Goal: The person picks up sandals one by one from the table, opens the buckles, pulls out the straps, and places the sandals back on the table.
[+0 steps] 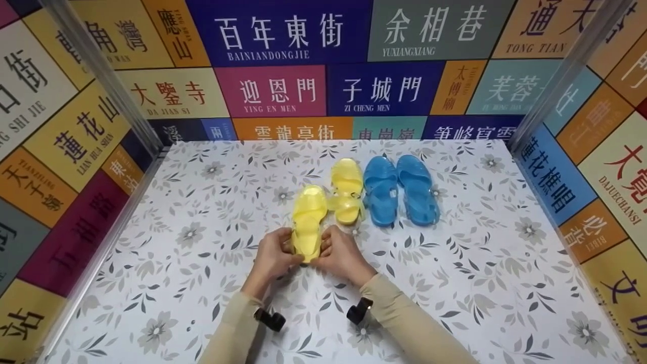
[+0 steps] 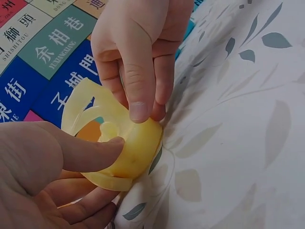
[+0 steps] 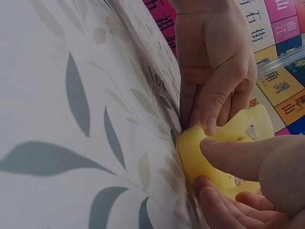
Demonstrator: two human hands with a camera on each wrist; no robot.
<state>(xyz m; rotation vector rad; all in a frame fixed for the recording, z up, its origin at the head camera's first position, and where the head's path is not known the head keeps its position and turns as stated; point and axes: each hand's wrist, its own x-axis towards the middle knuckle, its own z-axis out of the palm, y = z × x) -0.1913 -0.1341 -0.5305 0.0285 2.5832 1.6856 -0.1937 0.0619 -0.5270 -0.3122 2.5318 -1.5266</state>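
A yellow plastic sandal (image 1: 309,205) lies on the cloth between my two hands, its toe pointing away from me. My left hand (image 1: 274,255) grips its near end from the left, with the thumb (image 2: 102,155) pressed on the yellow plastic. From the other side my right hand (image 1: 343,254) pinches the same end, its thumb (image 3: 226,155) resting on the rounded edge. Just beyond, to the right, stands a second yellow sandal (image 1: 347,177). Next to that are two blue sandals (image 1: 380,174) (image 1: 418,194), side by side and touched by neither hand.
White cloth with grey flowers and leaves (image 1: 202,283) covers the table. Printed panels with large characters (image 1: 278,30) rise behind it and along both sides. Clear strips (image 1: 108,76) run down the corners. Each wrist carries a small black camera (image 1: 270,319).
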